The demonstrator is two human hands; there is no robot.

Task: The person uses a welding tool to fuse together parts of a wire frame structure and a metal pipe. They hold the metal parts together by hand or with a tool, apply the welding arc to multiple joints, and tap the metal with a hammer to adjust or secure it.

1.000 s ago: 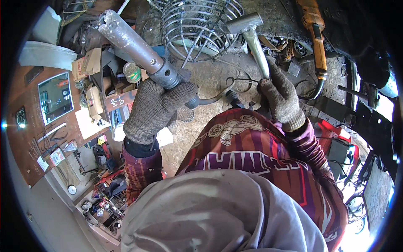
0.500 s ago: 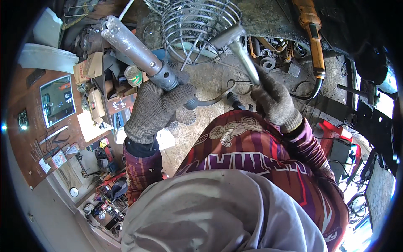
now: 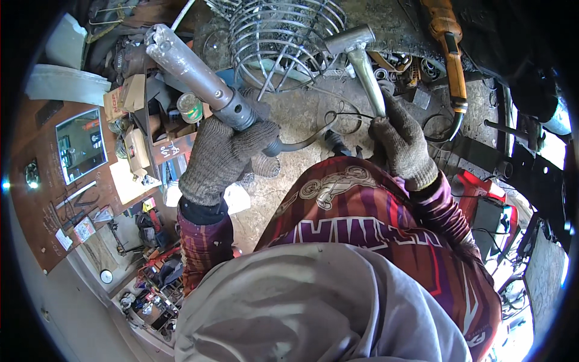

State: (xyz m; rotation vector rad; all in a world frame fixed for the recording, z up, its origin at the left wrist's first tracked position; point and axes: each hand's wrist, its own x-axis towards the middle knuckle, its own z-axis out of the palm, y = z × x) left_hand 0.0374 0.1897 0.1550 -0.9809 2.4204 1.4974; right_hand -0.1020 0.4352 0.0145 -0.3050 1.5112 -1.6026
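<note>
My left hand (image 3: 217,157), in a grey-brown knit glove, is closed round the lower end of a thick metal tube (image 3: 192,69). The tube tilts up to the left; its top end is rough and jagged, and a collar with a round hole (image 3: 236,113) sits just above my fingers. A curved grey rod or hose (image 3: 304,143) runs out beside this hand; where it begins is hidden. In my right hand (image 3: 405,145), gloved alike, is a metal hammer (image 3: 366,75) held by the handle. Its head points up and left, well apart from the tube.
A coiled wire cage (image 3: 283,42) lies on the bench ahead. An orange power tool (image 3: 449,57) with a cord lies at the far right, near metal rings and scraps (image 3: 386,75). To the left are a green can (image 3: 190,107), cardboard boxes (image 3: 137,145) and a brown board (image 3: 36,205).
The hammer and my right hand have moved right, with the hammer head swinging up and away from the tube. My left hand and the tube stay almost still.
</note>
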